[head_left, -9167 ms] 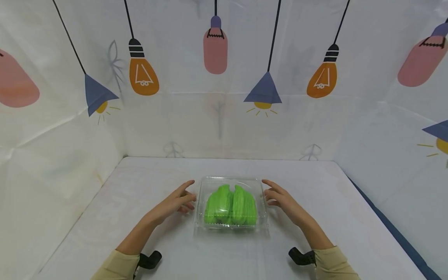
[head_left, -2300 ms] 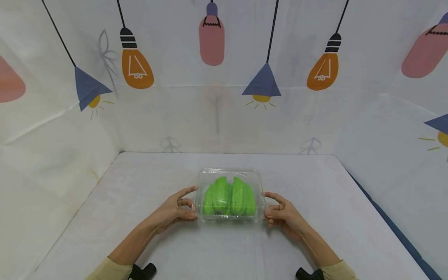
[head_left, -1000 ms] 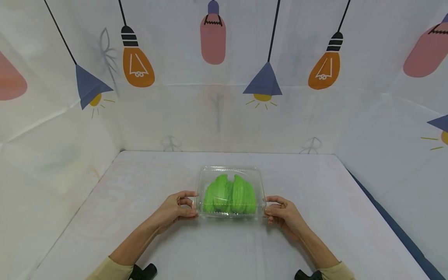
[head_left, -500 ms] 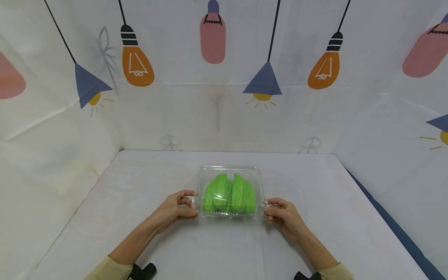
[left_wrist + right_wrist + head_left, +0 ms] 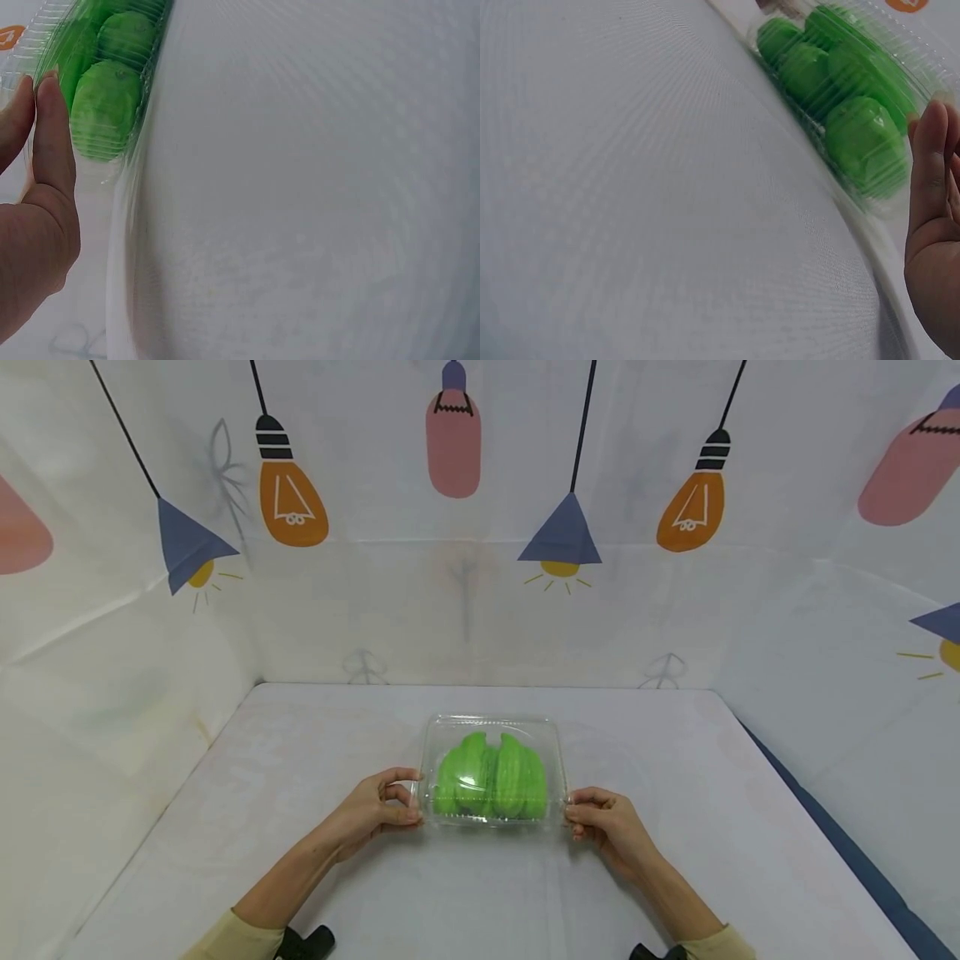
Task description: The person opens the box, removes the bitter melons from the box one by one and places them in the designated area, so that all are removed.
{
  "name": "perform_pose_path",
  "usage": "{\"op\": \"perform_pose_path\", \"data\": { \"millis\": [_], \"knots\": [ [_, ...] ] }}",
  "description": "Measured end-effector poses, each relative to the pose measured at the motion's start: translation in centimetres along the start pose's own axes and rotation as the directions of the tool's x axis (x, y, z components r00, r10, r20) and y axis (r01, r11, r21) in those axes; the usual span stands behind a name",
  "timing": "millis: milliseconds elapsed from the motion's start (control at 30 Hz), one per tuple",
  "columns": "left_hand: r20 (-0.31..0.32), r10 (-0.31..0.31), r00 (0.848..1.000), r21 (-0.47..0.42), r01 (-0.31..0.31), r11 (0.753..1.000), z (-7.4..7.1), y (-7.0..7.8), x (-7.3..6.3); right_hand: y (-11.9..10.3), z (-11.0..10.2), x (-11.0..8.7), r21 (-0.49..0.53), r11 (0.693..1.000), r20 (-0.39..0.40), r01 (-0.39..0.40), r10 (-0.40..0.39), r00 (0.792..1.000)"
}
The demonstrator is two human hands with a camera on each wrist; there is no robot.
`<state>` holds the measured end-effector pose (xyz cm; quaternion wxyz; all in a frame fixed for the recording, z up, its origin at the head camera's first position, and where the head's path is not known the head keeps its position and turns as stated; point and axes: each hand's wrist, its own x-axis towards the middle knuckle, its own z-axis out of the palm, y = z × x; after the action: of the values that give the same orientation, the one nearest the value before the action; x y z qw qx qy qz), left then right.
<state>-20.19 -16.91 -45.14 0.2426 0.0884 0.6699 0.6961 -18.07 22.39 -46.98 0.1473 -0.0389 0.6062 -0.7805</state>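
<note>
Clear plastic box (image 5: 492,822): rectangular, ribbed walls, lid down; roughly level over the white table (image 5: 487,893), longer sides running left–right, square to you; you grip both short sides. Bright green pieces (image 5: 474,777) inside: several, elongated, rounded, grouped side by side, ends toward you.

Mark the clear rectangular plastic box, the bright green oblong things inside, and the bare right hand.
Clear rectangular plastic box (image 5: 491,721): head view, far edge.
Bright green oblong things (image 5: 511,777): head view, middle of one.
Bare right hand (image 5: 613,828): head view, middle of hand.
</note>
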Motion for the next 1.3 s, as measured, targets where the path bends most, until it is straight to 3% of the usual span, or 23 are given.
{"op": "perform_pose_path", "data": {
  "millis": [1300],
  "knots": [
    [-0.007,-0.002,1.0,-0.005,0.002,1.0,0.14,0.03,-0.06,-0.14,0.11,-0.13,-0.021,1.0,0.004,0.007,-0.007,1.0]
  ]
}}
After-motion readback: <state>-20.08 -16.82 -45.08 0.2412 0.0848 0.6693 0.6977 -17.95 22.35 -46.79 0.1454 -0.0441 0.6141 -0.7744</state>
